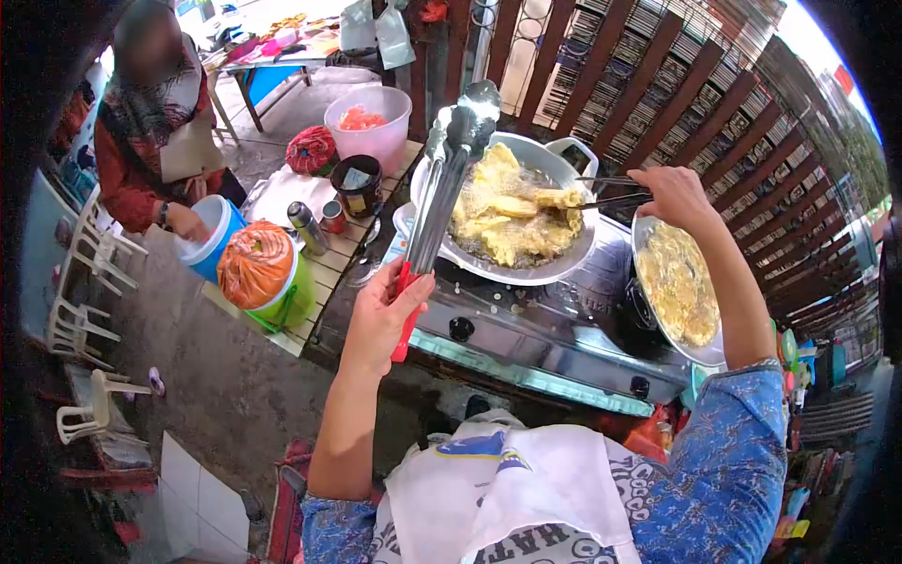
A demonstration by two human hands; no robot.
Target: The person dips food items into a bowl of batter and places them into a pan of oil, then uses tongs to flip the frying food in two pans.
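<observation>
The left hand (381, 315) is closed around the red handles of the large metal tongs (442, 179). Their long arms are pressed together and rise to the near-left rim of the wok (526, 273), and the scoop ends stand above that rim, holding nothing. The right hand (675, 195) reaches in from the right of the wok, its fingers wrapped around thin dark tongs (611, 193). Their tips are pinched on a fried piece (559, 197), which is lifted just over the far-right part of the wok. The rest of the wok is filled with pale yellow battered pieces.

The wok sits on a steel gas stove (536, 329), whose knobs face the person just below the wok. A second pan (635, 254) of the same fried food stands to the right of the wok, under the right forearm.

To the left of the wok is a slatted table (329, 268). It carries a dark tub (357, 188), a metal flask (307, 228) and, at its far end, a pink bowl (385, 136). Further left of the wok stands a green bucket covered in orange plastic (256, 263). Beyond the bucket, another person's hand (185, 223) rests on a blue container (221, 240).
</observation>
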